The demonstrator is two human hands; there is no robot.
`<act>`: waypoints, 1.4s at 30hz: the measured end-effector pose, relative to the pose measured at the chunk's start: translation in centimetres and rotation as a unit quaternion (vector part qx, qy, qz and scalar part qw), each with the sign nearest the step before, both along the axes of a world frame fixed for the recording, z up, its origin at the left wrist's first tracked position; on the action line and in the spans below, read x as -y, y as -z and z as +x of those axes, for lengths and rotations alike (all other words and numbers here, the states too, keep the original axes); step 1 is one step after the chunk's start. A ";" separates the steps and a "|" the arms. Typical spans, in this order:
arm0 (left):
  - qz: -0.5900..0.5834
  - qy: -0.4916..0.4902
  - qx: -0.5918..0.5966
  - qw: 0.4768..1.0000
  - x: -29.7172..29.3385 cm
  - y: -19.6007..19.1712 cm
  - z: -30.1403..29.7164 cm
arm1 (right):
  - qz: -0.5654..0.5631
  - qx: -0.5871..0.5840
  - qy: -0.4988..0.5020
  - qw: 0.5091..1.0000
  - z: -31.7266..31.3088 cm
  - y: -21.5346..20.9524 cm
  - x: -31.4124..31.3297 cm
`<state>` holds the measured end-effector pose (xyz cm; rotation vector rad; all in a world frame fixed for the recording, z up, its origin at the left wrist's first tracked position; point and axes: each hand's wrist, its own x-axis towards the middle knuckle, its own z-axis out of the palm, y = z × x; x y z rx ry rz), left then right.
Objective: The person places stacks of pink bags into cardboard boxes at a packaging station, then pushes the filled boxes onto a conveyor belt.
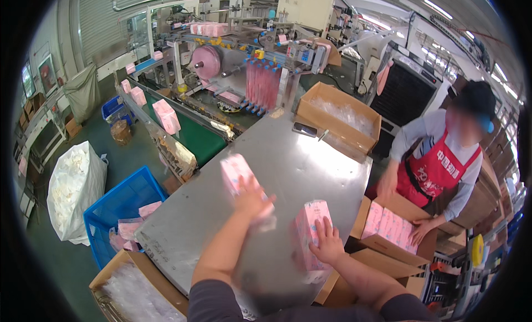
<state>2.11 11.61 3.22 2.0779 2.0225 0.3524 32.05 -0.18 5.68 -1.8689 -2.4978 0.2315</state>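
Observation:
On the metal table (188,228), a long pink tissue pack (235,168) lies slantwise, its edges smeared by motion. My left hand (251,200) is laid across its top, thumb out to the right, gripping it. Clear film seems to stick out at its near end. Farther right, a second pink tissue pack (306,236) sits by the table's near right edge. My right hand (327,243) holds this one, fingers over its top and right side. The undersides of both packs are hidden.
A co-worker in a red apron (443,167) handles a carton (390,250) of pink packs at right. Cartons of clear film stand at back (310,111) and near left (102,277). A blue crate (102,214) and green conveyor (197,147) flank the table. A phone (305,129) lies near the back.

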 end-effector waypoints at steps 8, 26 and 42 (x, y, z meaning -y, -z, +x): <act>0.190 0.133 0.264 0.936 18.7 4.7 14.0 | -0.006 -0.003 -0.009 1.000 1.1 1.1 2.9; 0.123 -0.107 0.071 0.984 -1.8 -4.4 3.3 | -0.019 0.020 -0.107 0.994 1.3 -0.4 3.5; -0.123 0.208 0.139 0.960 24.4 -2.6 7.2 | -0.033 0.016 -0.116 0.993 1.3 -1.4 3.6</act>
